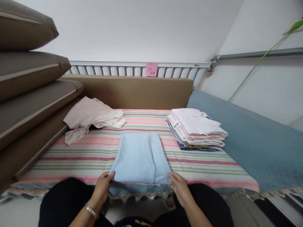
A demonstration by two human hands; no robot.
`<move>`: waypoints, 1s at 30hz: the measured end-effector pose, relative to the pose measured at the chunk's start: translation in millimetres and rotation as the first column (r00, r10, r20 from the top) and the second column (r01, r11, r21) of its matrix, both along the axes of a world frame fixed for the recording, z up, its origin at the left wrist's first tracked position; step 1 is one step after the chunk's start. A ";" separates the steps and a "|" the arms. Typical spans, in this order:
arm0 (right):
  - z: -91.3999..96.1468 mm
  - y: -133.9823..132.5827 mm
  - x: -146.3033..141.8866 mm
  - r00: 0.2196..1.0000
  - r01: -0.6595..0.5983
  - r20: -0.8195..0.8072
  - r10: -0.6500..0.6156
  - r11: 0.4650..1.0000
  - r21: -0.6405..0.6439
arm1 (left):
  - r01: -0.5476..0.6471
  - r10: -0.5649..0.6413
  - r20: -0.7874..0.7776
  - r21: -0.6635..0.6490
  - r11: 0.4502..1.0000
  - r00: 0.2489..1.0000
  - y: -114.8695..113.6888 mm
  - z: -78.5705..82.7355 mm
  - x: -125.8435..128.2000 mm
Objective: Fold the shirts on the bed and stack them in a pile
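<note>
Over striped fabric (pixel 201 167), my left hand (pixel 103 185) and right hand (pixel 179 188) pinch blue cloth (pixel 138 159), probably light and limp, by its handiest near corners.

White walls (pixel 142 31) are meeting in a corner near the right end of a white radiator (pixel 113 70), which is bearing a pink note (pixel 151 69). A grey pipe (pixel 251 55) is running along the right wall. Brown cushions (pixel 28 66) are rising in a stack at left; pale floor (pixel 21 211) is showing below.
</note>
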State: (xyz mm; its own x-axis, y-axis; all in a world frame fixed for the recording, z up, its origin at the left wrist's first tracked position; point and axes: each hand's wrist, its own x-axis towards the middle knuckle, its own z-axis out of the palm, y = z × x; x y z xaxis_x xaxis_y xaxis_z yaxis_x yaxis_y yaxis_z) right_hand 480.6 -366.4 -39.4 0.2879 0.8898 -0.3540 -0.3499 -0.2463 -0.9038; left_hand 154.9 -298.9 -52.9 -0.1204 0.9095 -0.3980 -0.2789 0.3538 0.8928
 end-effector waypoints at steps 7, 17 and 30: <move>8.8 7.7 -0.9 0.974 0.039 0.226 -0.011 0.992 -0.121 | 0.229 -0.056 -0.594 0.220 0.948 0.802 16.1 21.8 -3.5; 12.5 12.4 8.2 0.985 -0.047 0.154 0.083 0.974 -0.222 | 0.145 -0.102 -0.437 0.065 0.987 0.894 27.1 6.1 -10.4; 1.5 58.7 30.7 0.861 -0.021 0.502 0.080 0.992 -0.121 | 0.207 -0.108 -0.616 0.091 0.974 0.780 67.6 30.5 -0.6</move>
